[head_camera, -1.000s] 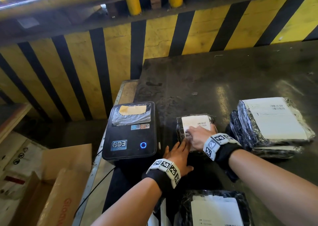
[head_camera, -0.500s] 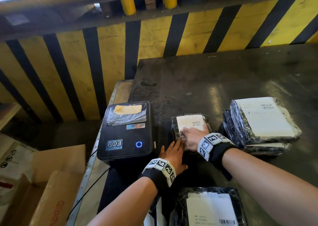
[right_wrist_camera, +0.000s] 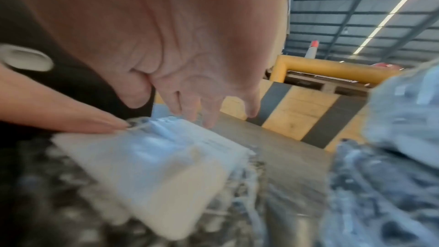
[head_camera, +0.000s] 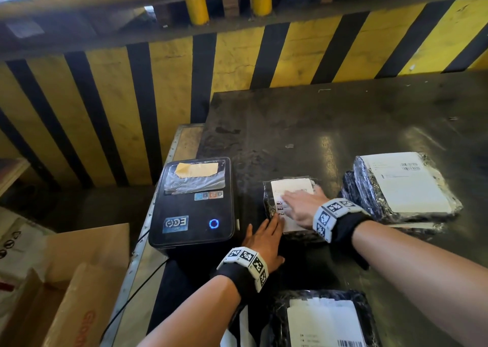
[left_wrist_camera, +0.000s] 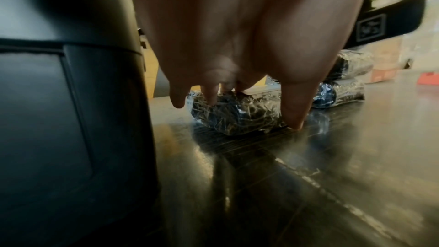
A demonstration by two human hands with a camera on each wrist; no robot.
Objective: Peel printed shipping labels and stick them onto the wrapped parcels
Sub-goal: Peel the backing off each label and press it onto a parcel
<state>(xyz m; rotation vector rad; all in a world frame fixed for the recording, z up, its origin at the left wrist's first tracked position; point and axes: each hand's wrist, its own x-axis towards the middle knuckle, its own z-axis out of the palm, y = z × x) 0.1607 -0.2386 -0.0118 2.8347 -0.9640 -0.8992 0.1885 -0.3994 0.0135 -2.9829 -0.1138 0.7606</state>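
A small black parcel (head_camera: 269, 201) wrapped in clear film lies on the dark metal table (head_camera: 330, 124), right of the label printer. A white shipping label (head_camera: 291, 185) lies on its top face. My right hand (head_camera: 298, 204) lies flat on the label with straight fingers pointing left. My left hand (head_camera: 264, 235) rests open at the parcel's near left edge, fingertips touching the wrap. In the left wrist view the fingers (left_wrist_camera: 211, 95) reach the parcel (left_wrist_camera: 235, 117). The right wrist view shows the label (right_wrist_camera: 166, 157) blurred under the fingers (right_wrist_camera: 206, 114).
A black label printer (head_camera: 192, 206) with a lit blue ring stands left of the parcel. Two labelled parcels (head_camera: 401, 188) are stacked at the right, another labelled parcel (head_camera: 324, 320) lies near me. Cardboard boxes (head_camera: 66, 280) sit lower left. A yellow-and-black barrier (head_camera: 237, 64) runs behind.
My right hand has slid across the label with its fingers stretched flatter. The left hand stays at the parcel's near left edge. The head view has shifted slightly.
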